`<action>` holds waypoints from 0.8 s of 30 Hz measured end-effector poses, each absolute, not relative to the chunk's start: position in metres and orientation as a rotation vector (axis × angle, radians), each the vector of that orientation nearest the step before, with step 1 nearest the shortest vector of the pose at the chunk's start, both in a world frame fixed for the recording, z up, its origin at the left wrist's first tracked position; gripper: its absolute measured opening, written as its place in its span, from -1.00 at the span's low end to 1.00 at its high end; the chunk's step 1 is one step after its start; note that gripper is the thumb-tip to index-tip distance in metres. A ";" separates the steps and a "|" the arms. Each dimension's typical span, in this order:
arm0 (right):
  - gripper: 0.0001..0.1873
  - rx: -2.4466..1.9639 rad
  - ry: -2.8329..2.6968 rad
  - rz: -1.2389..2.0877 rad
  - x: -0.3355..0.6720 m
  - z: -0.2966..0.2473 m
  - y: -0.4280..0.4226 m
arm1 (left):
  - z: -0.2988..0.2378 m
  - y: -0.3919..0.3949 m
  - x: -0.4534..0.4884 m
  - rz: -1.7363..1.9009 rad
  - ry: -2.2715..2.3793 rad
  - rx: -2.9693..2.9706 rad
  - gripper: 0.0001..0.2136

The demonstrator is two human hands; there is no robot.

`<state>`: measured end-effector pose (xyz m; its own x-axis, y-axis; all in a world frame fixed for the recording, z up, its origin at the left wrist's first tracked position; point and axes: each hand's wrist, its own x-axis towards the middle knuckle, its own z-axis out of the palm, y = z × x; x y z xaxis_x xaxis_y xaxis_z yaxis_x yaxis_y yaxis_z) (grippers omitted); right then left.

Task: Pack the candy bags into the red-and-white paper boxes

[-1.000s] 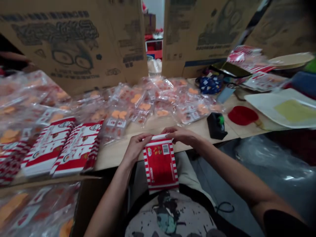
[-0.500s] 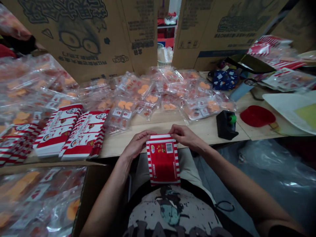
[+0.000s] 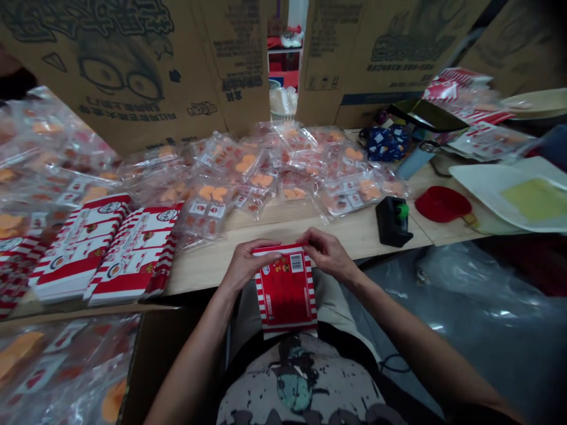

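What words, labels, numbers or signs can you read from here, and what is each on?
"2", perhaps: yellow mark on the red packet in the left hand and right hand; its barcode digits are too small.
"盒装", probably: left carton; other characters blurred. A triangle sign also shows.
Right carton: handling symbols; characters too blurred.
Striped packets: print too small.
Shirt: lettering cut off, unreadable.

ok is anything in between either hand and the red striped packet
Nothing visible is: the left hand and the right hand both hold the red-and-white striped packet directly, near its upper corners. The black tape dispenser stands off to the right on the table, not between them.
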<state>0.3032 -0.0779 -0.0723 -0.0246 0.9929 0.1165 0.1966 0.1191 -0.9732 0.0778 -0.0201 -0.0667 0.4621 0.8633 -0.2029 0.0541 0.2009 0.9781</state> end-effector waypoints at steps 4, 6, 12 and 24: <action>-0.93 -1.153 -1.388 1.047 0.314 -0.060 -0.082 | -0.047 -0.028 0.095 0.779 0.992 1.267 -0.62; -0.93 -1.155 -1.403 1.046 0.320 -0.052 -0.085 | -0.040 -0.030 0.098 0.761 1.005 1.351 -0.64; -0.89 -1.147 -1.244 1.130 0.324 -0.049 -0.082 | -0.038 -0.018 0.111 0.747 1.096 1.401 -0.65; -0.72 -1.980 -0.582 0.661 0.472 -0.043 -0.117 | -0.012 -0.003 0.119 1.003 1.258 0.926 -0.55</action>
<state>0.4723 -0.1174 -0.0429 0.7423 0.6355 -0.2127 0.1310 -0.4488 -0.8840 0.1191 -0.0034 -0.0124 0.0372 0.9516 -0.3051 -0.0851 0.3072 0.9478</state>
